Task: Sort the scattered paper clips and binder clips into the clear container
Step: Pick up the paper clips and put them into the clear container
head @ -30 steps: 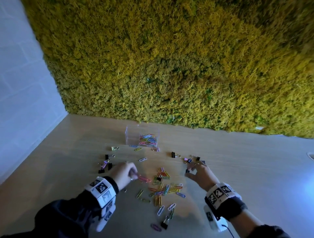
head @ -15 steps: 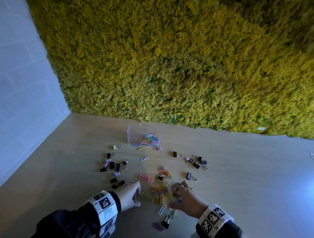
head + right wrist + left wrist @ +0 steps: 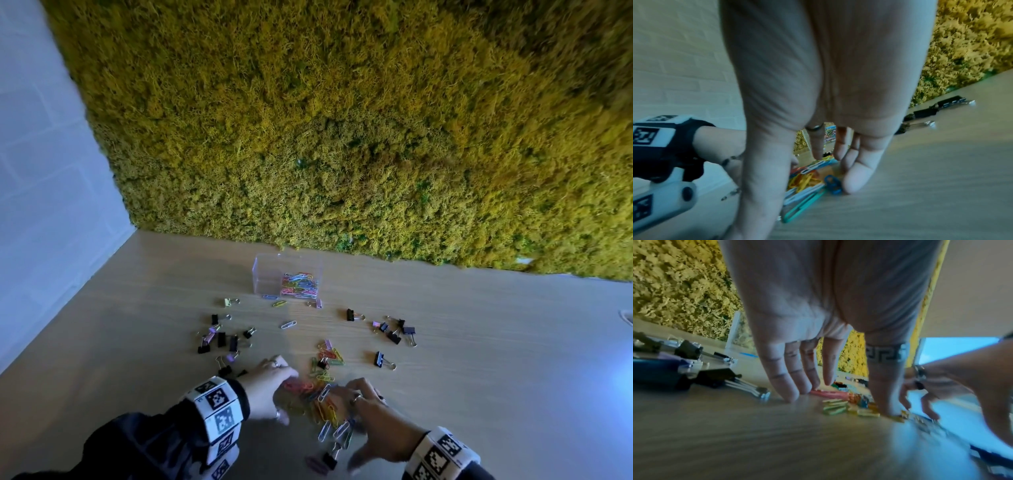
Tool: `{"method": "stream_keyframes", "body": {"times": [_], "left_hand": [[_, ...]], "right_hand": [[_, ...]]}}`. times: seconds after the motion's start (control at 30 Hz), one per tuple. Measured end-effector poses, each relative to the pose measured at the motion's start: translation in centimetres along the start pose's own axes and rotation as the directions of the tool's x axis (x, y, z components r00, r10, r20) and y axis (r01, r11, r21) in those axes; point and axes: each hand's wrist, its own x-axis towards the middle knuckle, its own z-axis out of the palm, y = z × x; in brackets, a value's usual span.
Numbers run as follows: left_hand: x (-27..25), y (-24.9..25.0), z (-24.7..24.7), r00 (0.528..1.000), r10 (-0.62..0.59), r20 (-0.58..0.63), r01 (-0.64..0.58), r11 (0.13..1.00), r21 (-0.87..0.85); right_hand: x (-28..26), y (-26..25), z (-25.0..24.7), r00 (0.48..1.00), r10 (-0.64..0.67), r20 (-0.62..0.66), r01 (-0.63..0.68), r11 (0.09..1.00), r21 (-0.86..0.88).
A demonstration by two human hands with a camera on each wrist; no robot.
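Observation:
A clear container [image 3: 263, 274] stands near the moss wall with several coloured paper clips in its right part. A heap of coloured paper clips [image 3: 320, 399] lies on the wooden table between my hands. My left hand [image 3: 286, 395] flanks the heap on the left, straight fingers [image 3: 789, 391] and thumb touching the table. My right hand [image 3: 356, 425] flanks it on the right, its fingertips [image 3: 855, 181] on the table against the clips [image 3: 805, 180]. Neither hand holds a clip. Black binder clips [image 3: 222, 341] lie left of the heap, and more binder clips [image 3: 394, 334] lie to its right.
A single binder clip [image 3: 381, 359] lies right of the heap and another [image 3: 329, 459] near my wrists. Loose clips lie just in front of the container. The moss wall [image 3: 342, 137] backs the table; a white brick wall [image 3: 41, 171] closes the left side.
Both hands have pulled back toward me and come together on either side of the paper clip heap. The pink clips have been swept in, and the heap is tighter.

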Motion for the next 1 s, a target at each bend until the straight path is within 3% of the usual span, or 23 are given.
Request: {"method": "stream_keyframes", "body": {"times": [0.17,0.27,0.43,0.6,0.73,0.83,0.9,1.0], "left_hand": [[0.8,0.8,0.4,1.0,-0.013,0.028,0.01,0.995,0.097],[1.8,1.2,0.3,0.998,-0.017,-0.053,0.021,0.996,0.084],[2.7,1.7,-0.4,0.983,-0.009,-0.184,0.019,0.998,0.057],[3.0,2.6,-1.2,0.995,-0.058,-0.085,0.075,0.975,0.21],[2.9,3.0,-1.3,0.993,-0.117,-0.019,0.119,0.983,0.14],[3.3,2.2,-1.6,0.996,-0.066,0.063,0.057,0.988,0.146],[4.1,1.4,-3.0,0.999,-0.043,0.007,0.042,0.998,0.042],[5.6,0.9,-7.5,0.969,-0.05,-0.243,0.02,0.992,-0.127]], "right_hand": [[2.5,-0.3,-0.1,0.995,-0.014,-0.097,0.009,0.999,-0.052],[4.0,-1.4,-1.0,0.994,-0.108,-0.034,0.099,0.974,-0.206],[4.7,-1.1,-2.1,0.988,-0.098,-0.124,0.096,0.995,-0.016],[5.2,-1.5,-2.9,0.979,-0.09,-0.18,0.081,0.995,-0.055],[6.4,-1.4,-3.1,0.975,0.092,-0.203,-0.124,0.981,-0.152],[7.1,-0.8,-2.8,0.975,0.072,-0.211,-0.123,0.964,-0.237],[7.1,-0.6,-3.3,0.976,0.039,-0.212,-0.089,0.968,-0.235],[6.9,-0.5,-4.4,0.98,0.013,-0.197,-0.049,0.982,-0.183]]}}
